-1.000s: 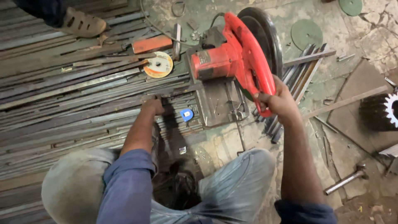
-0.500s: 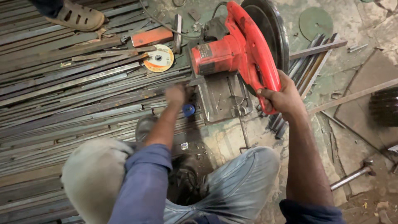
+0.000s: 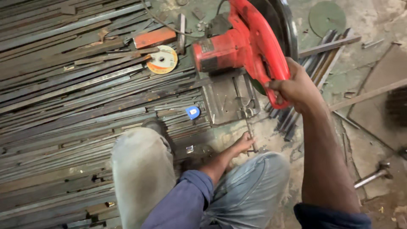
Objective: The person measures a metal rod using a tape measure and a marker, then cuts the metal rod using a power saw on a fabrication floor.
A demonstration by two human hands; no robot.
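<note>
Item: red chop saw (image 3: 243,46), standing on the floor on its grey metal base (image 3: 229,99), head raised, dark blade guard (image 3: 286,25) at the far side. My right hand (image 3: 296,87) is closed around the red handle, fingers wrapped tight. My left hand (image 3: 245,143) reaches down between my knees and pinches the vise handle (image 3: 252,138), a thin steel rod that sticks out from the near edge of the base.

Handling, as I judge it: the clamp should be snug before the head drops, so I would turn the rod firmly and keep my left fingers low and clear of the blade line; my right grip holds the head up steadily and should not sag while the other hand works. My knees sit close to the base, so I would keep them back from any sparks.

Nearby: long flat steel strips (image 3: 72,101) laid side by side across the floor to my left; a worn yellow-and-white cutting disc (image 3: 162,59) lying on them; a small blue tape measure (image 3: 193,112) just beside the base; an orange-brown block (image 3: 154,37) further off; short steel bars (image 3: 322,46) bundled to the right of the saw; a green disc (image 3: 326,17) flat on the concrete.

Containers: none in view; every piece lies loose on the floor
</note>
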